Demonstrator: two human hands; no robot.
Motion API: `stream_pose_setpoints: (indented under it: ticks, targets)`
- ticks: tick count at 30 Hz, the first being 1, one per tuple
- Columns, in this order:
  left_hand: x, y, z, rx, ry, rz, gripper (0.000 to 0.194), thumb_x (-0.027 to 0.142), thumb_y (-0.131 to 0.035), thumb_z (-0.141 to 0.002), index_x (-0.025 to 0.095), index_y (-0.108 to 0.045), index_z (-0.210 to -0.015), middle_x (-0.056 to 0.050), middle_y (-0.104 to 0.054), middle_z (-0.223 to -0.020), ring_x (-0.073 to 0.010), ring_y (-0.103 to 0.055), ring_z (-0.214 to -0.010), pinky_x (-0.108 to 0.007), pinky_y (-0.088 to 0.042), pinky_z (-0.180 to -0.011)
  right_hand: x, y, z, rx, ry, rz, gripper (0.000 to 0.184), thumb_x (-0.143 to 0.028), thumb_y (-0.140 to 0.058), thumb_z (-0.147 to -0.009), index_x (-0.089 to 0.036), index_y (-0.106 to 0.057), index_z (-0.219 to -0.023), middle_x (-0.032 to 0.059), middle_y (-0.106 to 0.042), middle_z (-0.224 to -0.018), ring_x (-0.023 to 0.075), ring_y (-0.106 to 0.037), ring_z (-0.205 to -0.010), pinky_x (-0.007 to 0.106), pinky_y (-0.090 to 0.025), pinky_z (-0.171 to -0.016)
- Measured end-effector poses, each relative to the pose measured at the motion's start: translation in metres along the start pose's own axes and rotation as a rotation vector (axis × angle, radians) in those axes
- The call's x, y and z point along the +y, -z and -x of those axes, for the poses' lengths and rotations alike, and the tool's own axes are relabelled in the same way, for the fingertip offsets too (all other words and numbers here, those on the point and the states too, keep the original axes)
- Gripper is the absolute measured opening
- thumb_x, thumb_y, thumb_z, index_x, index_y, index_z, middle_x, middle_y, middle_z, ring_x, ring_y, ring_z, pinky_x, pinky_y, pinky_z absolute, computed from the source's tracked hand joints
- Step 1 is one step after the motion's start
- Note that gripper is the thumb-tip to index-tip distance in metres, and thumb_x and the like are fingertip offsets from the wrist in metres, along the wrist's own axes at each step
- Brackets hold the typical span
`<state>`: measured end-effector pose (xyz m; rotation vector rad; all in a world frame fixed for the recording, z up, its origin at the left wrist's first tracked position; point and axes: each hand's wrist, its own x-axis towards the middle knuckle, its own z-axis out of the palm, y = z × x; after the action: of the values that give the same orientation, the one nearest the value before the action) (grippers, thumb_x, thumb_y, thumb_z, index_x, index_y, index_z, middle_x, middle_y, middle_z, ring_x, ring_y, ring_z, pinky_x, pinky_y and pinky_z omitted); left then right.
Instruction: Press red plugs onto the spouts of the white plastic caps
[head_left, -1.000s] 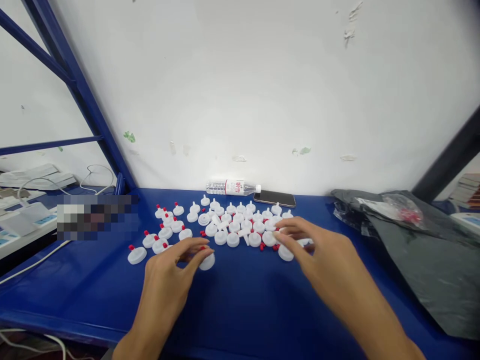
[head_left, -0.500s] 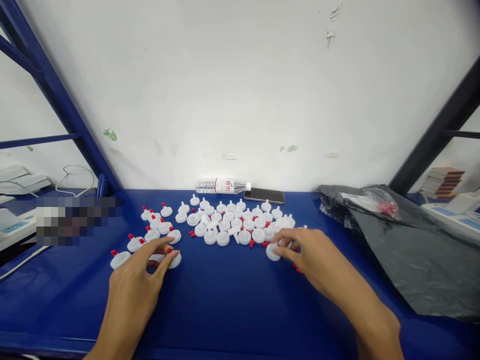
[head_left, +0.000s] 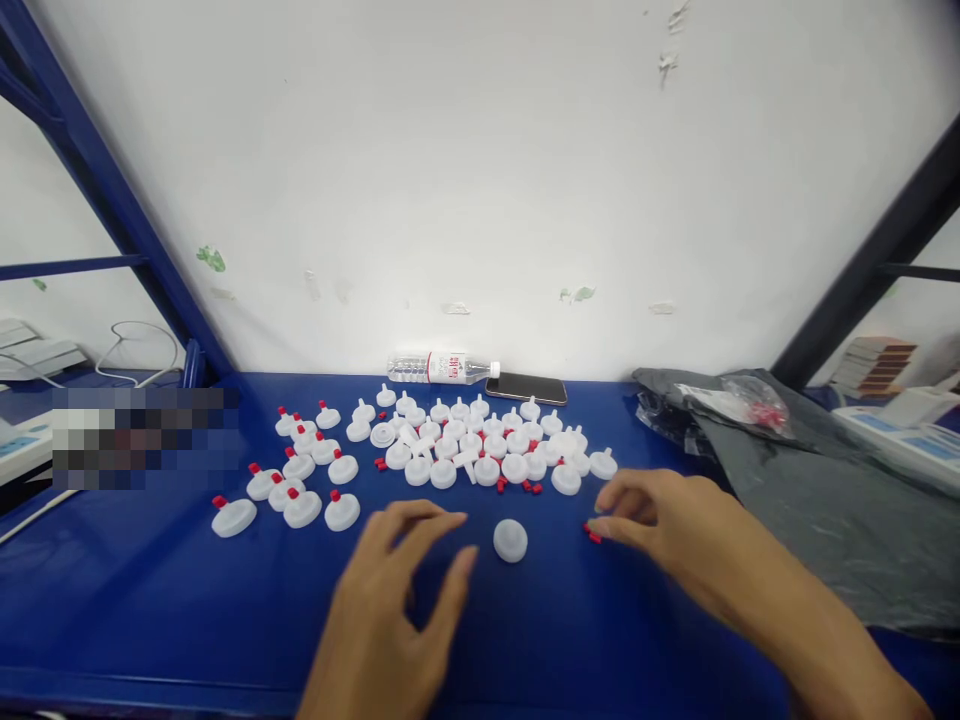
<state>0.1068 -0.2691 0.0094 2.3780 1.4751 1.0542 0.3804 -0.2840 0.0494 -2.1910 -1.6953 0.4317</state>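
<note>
A single white round cap (head_left: pixel 510 540) lies alone on the blue table (head_left: pixel 150 600), between my two hands. My left hand (head_left: pixel 397 600) hovers just left of it with fingers spread and nothing in them. My right hand (head_left: pixel 660 520) rests to its right, fingers curled down onto small red plugs (head_left: pixel 592 533) at the fingertips. Behind lies a cluster of several white caps (head_left: pixel 465 445) with loose red plugs among them. To the left sits a group of white caps fitted with red plugs (head_left: pixel 300 480).
A water bottle (head_left: pixel 442 368) lies by the wall beside a dark phone (head_left: pixel 526 388). Grey plastic sheeting (head_left: pixel 825 480) with a clear bag of red pieces (head_left: pixel 750 408) covers the right side. Blue frame posts (head_left: pixel 112 190) rise at the left.
My left hand left the capped group and moved right to the table's middle. One white cap now lies apart in front. My right hand slid back onto the red plugs.
</note>
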Motion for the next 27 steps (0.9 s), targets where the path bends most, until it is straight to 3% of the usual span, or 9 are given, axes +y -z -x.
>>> stream_pose_setpoints:
  ticks: [3, 6, 9, 14, 18, 23, 27]
  targets:
    - [0.021, -0.022, -0.003, -0.220, 0.047, -0.023, 0.051, 0.046, -0.062, -0.092, 0.025, -0.061, -0.139, -0.013, -0.062, -0.132, -0.0283, -0.067, -0.105, -0.038, -0.060, -0.080, 0.002, -0.006, 0.003, -0.005, -0.054, 0.068, 0.009, -0.037, -0.074, -0.079, -0.030, -0.076, -0.084, 0.0003, -0.077, -0.082, 0.0247, -0.071, -0.075, 0.032, -0.043, -0.064]
    - [0.031, -0.033, -0.012, -0.322, 0.102, -0.039, 0.037, 0.038, -0.062, -0.093, 0.027, -0.068, -0.128, -0.012, -0.062, -0.130, -0.0310, -0.065, -0.110, -0.041, -0.060, -0.078, -0.005, -0.011, 0.003, 0.012, -0.057, 0.115, 0.007, -0.035, -0.073, -0.081, -0.030, -0.076, -0.079, 0.0020, -0.076, -0.081, 0.0261, -0.071, -0.077, 0.032, -0.041, -0.062]
    - [0.030, -0.034, -0.015, -0.324, 0.106, 0.026, 0.024, 0.031, -0.059, -0.095, 0.028, -0.071, -0.116, -0.008, -0.065, -0.123, -0.0291, -0.063, -0.111, -0.041, -0.058, -0.081, -0.011, -0.010, 0.004, -0.022, -0.065, 0.122, 0.014, -0.029, -0.067, -0.086, -0.030, -0.076, -0.076, 0.0020, -0.076, -0.081, 0.0260, -0.070, -0.080, 0.031, -0.039, -0.062]
    - [0.021, -0.029, -0.010, -0.267, 0.125, 0.159, 0.033, 0.029, -0.053, -0.098, 0.027, -0.064, -0.129, -0.005, -0.068, -0.118, -0.0251, -0.063, -0.108, -0.044, -0.053, -0.094, -0.006, -0.005, 0.006, -0.033, -0.060, 0.141, 0.015, -0.025, -0.064, -0.088, -0.029, -0.073, -0.077, 0.0005, -0.076, -0.084, 0.0253, -0.069, -0.080, 0.032, -0.038, -0.063]
    - [0.021, -0.028, -0.010, -0.284, 0.139, 0.218, 0.031, 0.031, -0.057, -0.095, 0.027, -0.067, -0.124, -0.005, -0.070, -0.110, -0.0246, -0.063, -0.102, -0.041, -0.052, -0.090, -0.005, 0.000, 0.003, -0.061, 0.102, -0.056, 0.017, -0.029, -0.061, -0.091, -0.027, -0.071, -0.077, 0.0009, -0.076, -0.077, 0.0231, -0.070, -0.075, 0.031, -0.045, -0.065]
    - [0.023, -0.028, -0.011, -0.285, 0.132, 0.231, 0.027, 0.035, -0.062, -0.092, 0.027, -0.071, -0.116, -0.005, -0.072, -0.104, -0.0245, -0.065, -0.093, -0.040, -0.052, -0.086, -0.036, 0.004, 0.007, -0.016, 0.309, -0.404, 0.019, -0.033, -0.058, -0.095, -0.028, -0.076, -0.102, 0.0021, -0.079, -0.101, 0.0211, -0.073, -0.091, 0.030, -0.052, -0.081]
    - [0.021, -0.030, -0.012, -0.281, 0.127, 0.224, 0.025, 0.037, -0.061, -0.092, 0.027, -0.072, -0.112, -0.004, -0.073, -0.099, -0.0247, -0.065, -0.091, -0.041, -0.052, -0.085, -0.056, -0.001, 0.009, -0.054, 0.368, -0.462, 0.016, -0.032, -0.064, -0.094, -0.030, -0.079, -0.092, -0.0022, -0.079, -0.100, 0.0187, -0.072, -0.091, 0.027, -0.052, -0.081]
